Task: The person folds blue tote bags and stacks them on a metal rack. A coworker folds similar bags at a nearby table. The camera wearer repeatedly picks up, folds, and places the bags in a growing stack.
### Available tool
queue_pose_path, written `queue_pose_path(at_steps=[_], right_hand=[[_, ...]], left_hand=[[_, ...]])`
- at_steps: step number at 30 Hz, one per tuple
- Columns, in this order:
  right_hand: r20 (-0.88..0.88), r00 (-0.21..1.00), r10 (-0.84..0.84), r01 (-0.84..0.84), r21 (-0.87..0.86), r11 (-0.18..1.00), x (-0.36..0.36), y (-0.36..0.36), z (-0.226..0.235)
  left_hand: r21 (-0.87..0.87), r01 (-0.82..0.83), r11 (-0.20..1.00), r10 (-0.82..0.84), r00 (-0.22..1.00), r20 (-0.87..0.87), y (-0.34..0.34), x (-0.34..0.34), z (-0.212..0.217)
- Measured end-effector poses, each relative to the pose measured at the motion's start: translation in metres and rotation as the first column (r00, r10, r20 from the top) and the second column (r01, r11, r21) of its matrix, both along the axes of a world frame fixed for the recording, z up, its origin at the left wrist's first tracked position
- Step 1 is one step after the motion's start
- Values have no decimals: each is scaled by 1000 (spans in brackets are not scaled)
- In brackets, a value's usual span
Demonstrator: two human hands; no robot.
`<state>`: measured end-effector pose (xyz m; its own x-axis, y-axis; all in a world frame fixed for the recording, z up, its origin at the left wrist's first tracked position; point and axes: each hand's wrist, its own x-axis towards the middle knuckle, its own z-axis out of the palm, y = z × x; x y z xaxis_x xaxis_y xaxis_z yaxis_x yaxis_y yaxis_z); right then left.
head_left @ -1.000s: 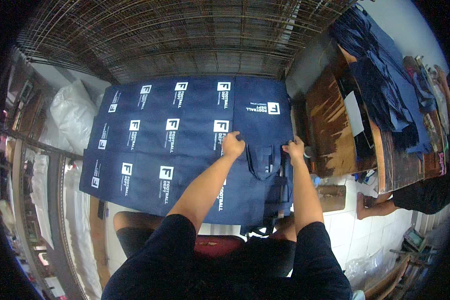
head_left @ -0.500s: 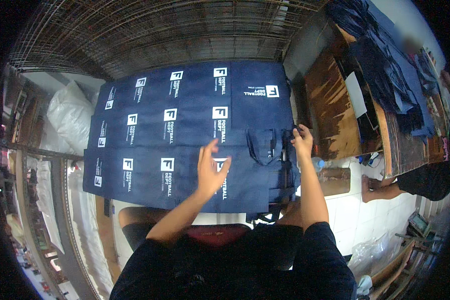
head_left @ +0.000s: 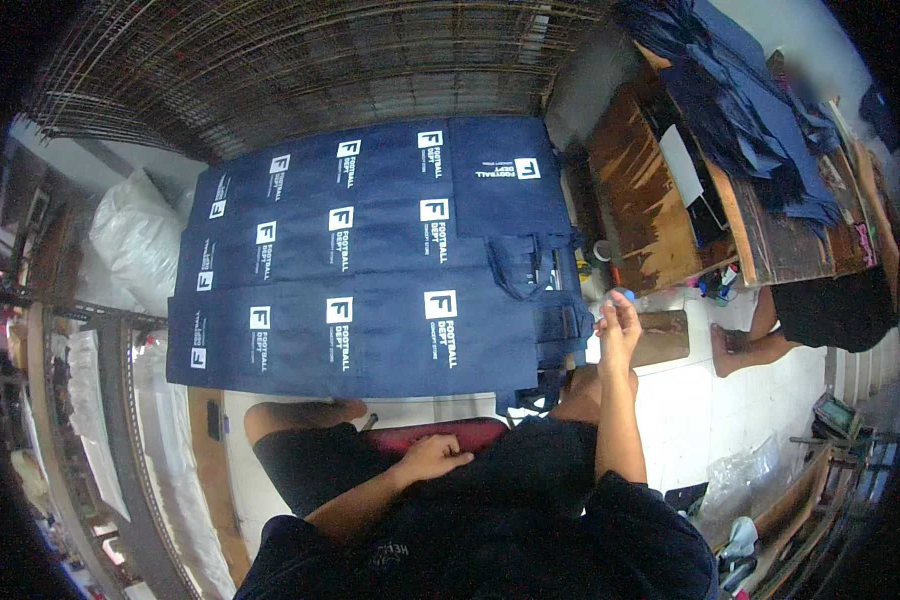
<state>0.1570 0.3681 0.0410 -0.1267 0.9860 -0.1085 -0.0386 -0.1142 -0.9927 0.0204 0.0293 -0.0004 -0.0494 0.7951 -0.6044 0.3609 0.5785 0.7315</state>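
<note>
Several flat navy cloth bags (head_left: 370,270) with white printed squares lie overlapped in rows in front of me. My right hand (head_left: 618,322) is raised at the right edge of the nearest row, beside the bag handles (head_left: 560,330), with its fingers pinched together on something small; I cannot make out what. My left hand (head_left: 432,457) rests low on my lap, against my dark clothing, with loosely curled fingers and nothing in it.
A wooden table (head_left: 660,190) on the right carries a pile of navy cloth (head_left: 750,110) and a white sheet. Another person's bare leg (head_left: 745,335) shows by the table. A white sack (head_left: 135,235) lies left. Wire mesh (head_left: 300,60) covers the back.
My left hand has drawn back from the bags to my lap. My right hand has shifted off the bag handles to just past the right edge of the stack.
</note>
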Motion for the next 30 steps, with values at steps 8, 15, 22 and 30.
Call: queue_pose_path(at_steps=[8, 15, 22, 30], right_hand=[[56, 994, -90, 57, 438, 897, 38, 1, 114], [-172, 948, -268, 311, 680, 664, 78, 68, 228], [-395, 862, -318, 459, 340, 821, 119, 166, 290], [-584, 769, -262, 411, 137, 901, 127, 255, 309]], left_hand=[[56, -106, 993, 102, 992, 77, -2, -4, -8], [106, -75, 991, 70, 996, 49, -8, -5, -15], [24, -66, 998, 65, 998, 18, -1, -5, -2], [47, -71, 996, 72, 997, -18, -2, -1, -1]])
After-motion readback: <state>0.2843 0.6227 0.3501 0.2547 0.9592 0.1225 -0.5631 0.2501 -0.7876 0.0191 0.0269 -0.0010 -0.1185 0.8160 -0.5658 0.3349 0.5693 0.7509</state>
